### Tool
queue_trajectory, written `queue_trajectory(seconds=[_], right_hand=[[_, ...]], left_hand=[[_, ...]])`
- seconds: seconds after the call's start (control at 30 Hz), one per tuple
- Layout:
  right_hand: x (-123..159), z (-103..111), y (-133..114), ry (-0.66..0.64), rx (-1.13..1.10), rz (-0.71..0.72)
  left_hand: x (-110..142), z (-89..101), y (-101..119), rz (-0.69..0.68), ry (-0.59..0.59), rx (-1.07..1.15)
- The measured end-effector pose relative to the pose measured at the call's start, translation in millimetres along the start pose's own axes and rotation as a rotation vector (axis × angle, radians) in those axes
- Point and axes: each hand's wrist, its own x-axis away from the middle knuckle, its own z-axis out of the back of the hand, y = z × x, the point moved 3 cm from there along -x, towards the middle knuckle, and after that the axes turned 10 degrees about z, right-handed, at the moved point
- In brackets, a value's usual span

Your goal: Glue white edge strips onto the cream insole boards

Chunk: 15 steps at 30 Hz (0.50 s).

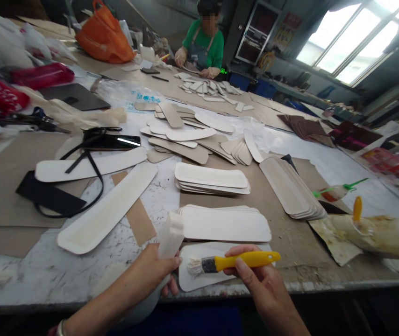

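Note:
My right hand (259, 275) is closed round the yellow handle of a paintbrush (248, 260). Its pale, paste-coated bristles point left, over a white rounded piece (199, 279) at the table's front edge. In my left hand (159, 270) is a stack of white strips (171, 233), held on edge with the thumb across it; its lower end runs down below the hand. Just beyond lies a pile of white rounded panels (225, 224), with another white stack (211, 178) behind it. To the left, a long white strip (108, 210) rests at a slant.
A stack of beige panels (292, 189) lies right, near a glue-stained container (378, 233) with a yellow handle sticking out. Loose pieces (181, 135) are heaped mid-table. A phone (115, 142) and black straps (52, 193) lie left. Across the table, a person in green (203, 46) handles pieces.

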Motion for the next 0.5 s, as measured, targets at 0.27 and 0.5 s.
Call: queue_trajectory(seconds=[0.27, 0.5], right_hand=[[2.2, 10.8, 1.5, -0.022, 0.023, 0.024], [3.5, 23.9, 11.1, 0.028, 0.042, 0.024]], left_hand=[[-4.8, 1.3, -3.2, 0.000, -0.003, -0.014], [-13.4, 2.1, -12.3, 0.003, -0.010, -0.026]])
